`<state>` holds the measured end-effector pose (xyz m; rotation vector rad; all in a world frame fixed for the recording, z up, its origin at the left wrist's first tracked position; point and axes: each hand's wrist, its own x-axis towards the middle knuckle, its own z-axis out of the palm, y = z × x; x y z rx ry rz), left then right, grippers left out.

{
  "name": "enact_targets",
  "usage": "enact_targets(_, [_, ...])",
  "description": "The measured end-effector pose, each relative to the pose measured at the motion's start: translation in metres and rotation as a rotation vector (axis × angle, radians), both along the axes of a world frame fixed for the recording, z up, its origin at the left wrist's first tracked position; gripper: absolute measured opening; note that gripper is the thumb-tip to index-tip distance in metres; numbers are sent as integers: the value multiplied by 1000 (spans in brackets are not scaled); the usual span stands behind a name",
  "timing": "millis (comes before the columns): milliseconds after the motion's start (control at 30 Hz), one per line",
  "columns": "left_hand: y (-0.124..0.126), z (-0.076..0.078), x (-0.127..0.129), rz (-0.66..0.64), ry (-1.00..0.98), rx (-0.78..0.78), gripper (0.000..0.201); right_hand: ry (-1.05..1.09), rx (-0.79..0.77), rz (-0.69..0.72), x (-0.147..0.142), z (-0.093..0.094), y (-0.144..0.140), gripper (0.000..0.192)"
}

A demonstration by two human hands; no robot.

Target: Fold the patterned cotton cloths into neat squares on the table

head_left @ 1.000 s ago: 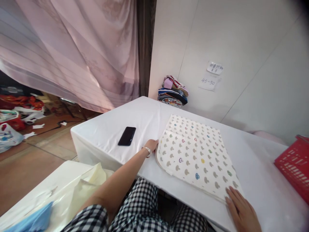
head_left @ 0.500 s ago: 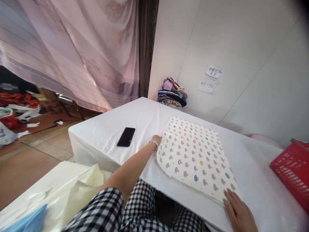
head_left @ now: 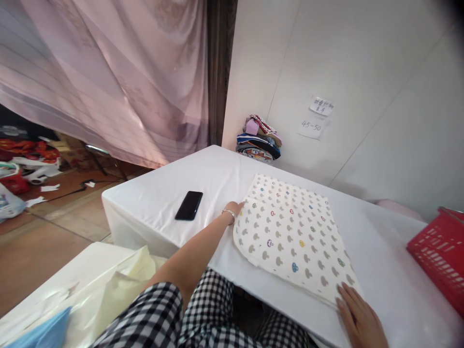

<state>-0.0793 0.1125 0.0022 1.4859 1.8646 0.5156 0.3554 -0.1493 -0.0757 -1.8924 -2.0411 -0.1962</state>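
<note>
A folded white cloth [head_left: 293, 237] with a print of grey and coloured mushrooms lies flat in front of me. At its left edge is my left hand [head_left: 235, 208], with a bracelet at the wrist; its fingers are mostly hidden by the cloth's edge, so their grip does not show. My right hand [head_left: 358, 309] rests on the near right corner of the cloth, fingers stretched out and lying flat.
The cloth lies on a white-covered table [head_left: 217, 169]. A black phone [head_left: 189, 205] is left of it. Folded clothes [head_left: 258, 140] are stacked at the back by the wall, and a red basket [head_left: 440, 256] stands right. Plastic bags [head_left: 119, 290] lie on a lower surface at left.
My left hand has shifted very slightly left and up along the cloth's edge, more of it now showing. The cloth and my right hand look almost unchanged.
</note>
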Motion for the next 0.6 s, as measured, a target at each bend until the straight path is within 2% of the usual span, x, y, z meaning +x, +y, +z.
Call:
enact_targets(100, [-5,-2,5,-17,83,30,31,-25,-23,-14,-1,2,0,48])
enact_targets(233, [-10,-3,13,0,157,69,33,-38,-28,-15,0,1,1,50])
enact_targets(400, [-17,4,7,-19,144,37,30,-42,-10,-4,2,-1,3,52])
enact_targets(600, [-53,5,-9,-14,77,38,43,-23,-2,-3,-2,0,2,48])
